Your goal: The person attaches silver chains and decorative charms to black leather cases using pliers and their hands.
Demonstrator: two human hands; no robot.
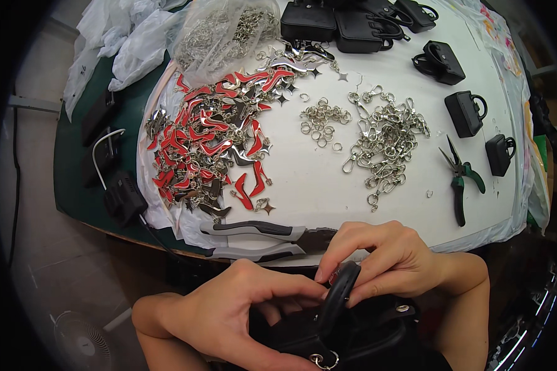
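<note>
Closest to you, your left hand (pixel 229 309) and right hand (pixel 390 260) are both closed on a small black bag (pixel 346 340) at the near edge of the counter (pixel 315 179), fingers pinching its strap. Just beyond lie grey-handled pliers (pixel 254 240). Farther out sit a heap of red shoe charms (pixel 210 148), loose rings (pixel 320 119), metal clasps (pixel 384 142) and green-handled pliers (pixel 461 179). More black bags (pixel 340 25) line the far edge.
</note>
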